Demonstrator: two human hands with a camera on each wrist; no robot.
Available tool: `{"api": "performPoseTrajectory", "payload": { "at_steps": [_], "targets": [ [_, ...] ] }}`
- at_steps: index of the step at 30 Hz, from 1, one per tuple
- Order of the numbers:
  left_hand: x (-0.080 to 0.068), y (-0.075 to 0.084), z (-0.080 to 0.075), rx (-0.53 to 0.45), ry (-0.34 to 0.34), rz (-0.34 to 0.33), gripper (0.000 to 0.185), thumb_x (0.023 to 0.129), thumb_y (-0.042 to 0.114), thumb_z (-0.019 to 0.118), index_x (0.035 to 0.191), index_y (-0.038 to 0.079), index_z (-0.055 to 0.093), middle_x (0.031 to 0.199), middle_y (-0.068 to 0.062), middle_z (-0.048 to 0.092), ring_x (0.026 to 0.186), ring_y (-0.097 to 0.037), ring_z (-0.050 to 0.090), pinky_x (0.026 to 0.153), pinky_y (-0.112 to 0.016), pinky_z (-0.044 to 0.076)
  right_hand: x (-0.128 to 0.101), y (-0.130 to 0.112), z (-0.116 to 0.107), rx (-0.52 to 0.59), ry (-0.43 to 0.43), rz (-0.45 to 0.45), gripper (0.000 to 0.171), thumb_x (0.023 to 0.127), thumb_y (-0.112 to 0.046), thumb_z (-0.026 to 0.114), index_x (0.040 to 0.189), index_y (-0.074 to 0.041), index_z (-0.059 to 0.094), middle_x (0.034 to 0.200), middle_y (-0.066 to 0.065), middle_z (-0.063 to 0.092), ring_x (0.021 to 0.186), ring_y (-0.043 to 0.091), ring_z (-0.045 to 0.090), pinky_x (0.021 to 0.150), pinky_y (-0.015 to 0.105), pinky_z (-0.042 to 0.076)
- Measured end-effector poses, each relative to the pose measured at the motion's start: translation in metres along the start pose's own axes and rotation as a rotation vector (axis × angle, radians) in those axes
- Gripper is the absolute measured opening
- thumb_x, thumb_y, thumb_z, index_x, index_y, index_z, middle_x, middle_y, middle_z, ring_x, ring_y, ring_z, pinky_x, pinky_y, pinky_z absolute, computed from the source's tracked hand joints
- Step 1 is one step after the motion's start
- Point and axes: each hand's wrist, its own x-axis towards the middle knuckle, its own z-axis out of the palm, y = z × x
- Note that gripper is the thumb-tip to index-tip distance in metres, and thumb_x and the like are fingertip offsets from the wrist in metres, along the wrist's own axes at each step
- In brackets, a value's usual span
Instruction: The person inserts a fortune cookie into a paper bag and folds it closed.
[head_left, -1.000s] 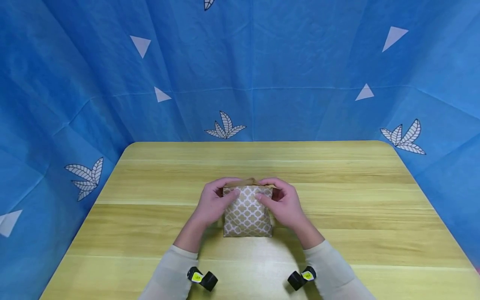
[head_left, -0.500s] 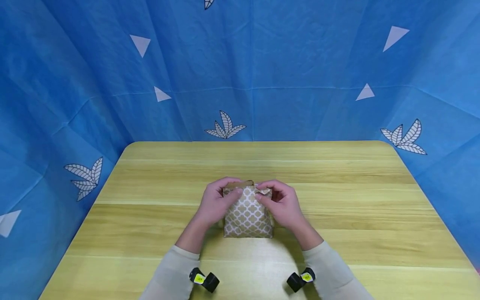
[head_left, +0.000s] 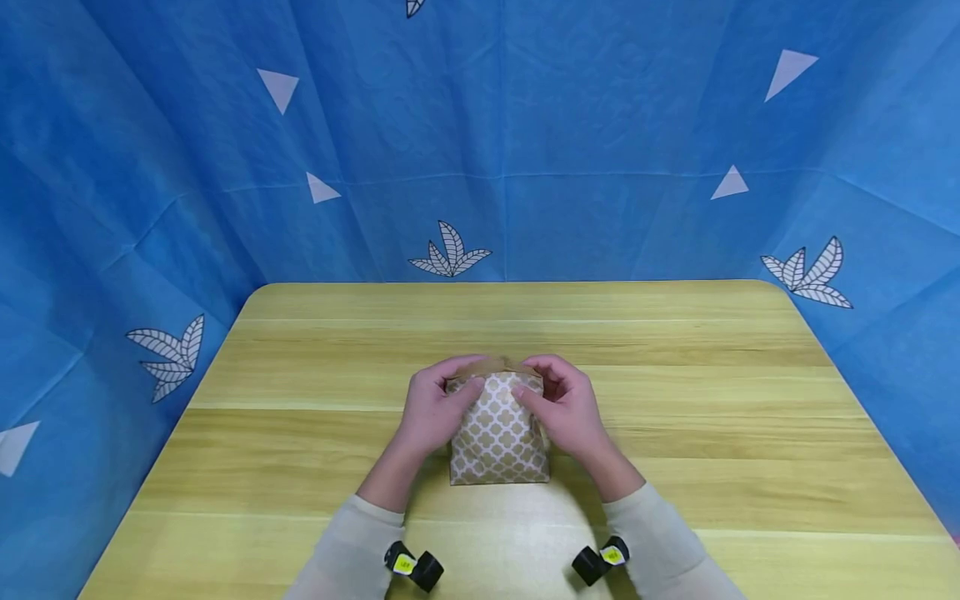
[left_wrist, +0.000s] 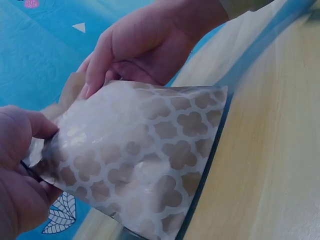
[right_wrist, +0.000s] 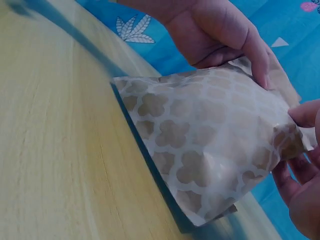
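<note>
A small brown paper bag (head_left: pixel 498 433) with a white quatrefoil print stands upright on the wooden table (head_left: pixel 675 433), near its middle. My left hand (head_left: pixel 431 408) pinches the bag's top left corner, thumb on the near face. My right hand (head_left: pixel 562 404) pinches the top right corner the same way. The left wrist view shows the bag (left_wrist: pixel 150 160) close up with my left hand (left_wrist: pixel 22 170) at its corner. In the right wrist view the bag (right_wrist: pixel 210 145) has my right hand (right_wrist: pixel 300 170) pinching its creased top edge. What is inside the bag is hidden.
Blue cloth with white leaf and triangle prints (head_left: pixel 450 167) hangs behind and to both sides of the table. Bare wood lies all round the bag. Cream sleeves (head_left: pixel 345 550) and black wrist cameras (head_left: pixel 412 567) sit by the near edge.
Both hands have kept hold of the bag's top. The right fingers folded the top right corner and shifted a little, and the bag's top edge now looks pressed flatter.
</note>
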Motion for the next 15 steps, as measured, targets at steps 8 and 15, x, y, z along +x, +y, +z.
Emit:
{"api": "performPoseTrajectory", "payload": {
  "at_steps": [8, 15],
  "targets": [
    [0.0001, -0.0017, 0.0029, 0.036, 0.047, -0.002, 0.023, 0.092, 0.001, 0.069, 0.112, 0.008, 0.077, 0.111, -0.006, 0.072, 0.093, -0.021, 0.069, 0.078, -0.035, 0.057, 0.0004, -0.0008, 0.0004, -0.044, 0.05, 0.027, 0.022, 0.085, 0.014, 0.069, 0.105, 0.008, 0.066, 0.095, 0.024, 0.066, 0.075, 0.018, 0.061, 0.064, 0.024, 0.051],
    [-0.0013, -0.0038, 0.0016, -0.026, -0.034, -0.022, 0.021, 0.093, -0.005, 0.065, 0.108, 0.004, 0.077, 0.108, -0.009, 0.072, 0.095, -0.026, 0.069, 0.08, -0.036, 0.057, 0.0006, -0.0004, -0.0003, 0.023, -0.082, 0.015, 0.024, 0.09, 0.013, 0.063, 0.113, 0.008, 0.065, 0.111, 0.024, 0.063, 0.092, 0.026, 0.062, 0.075, 0.03, 0.054]
  ]
}}
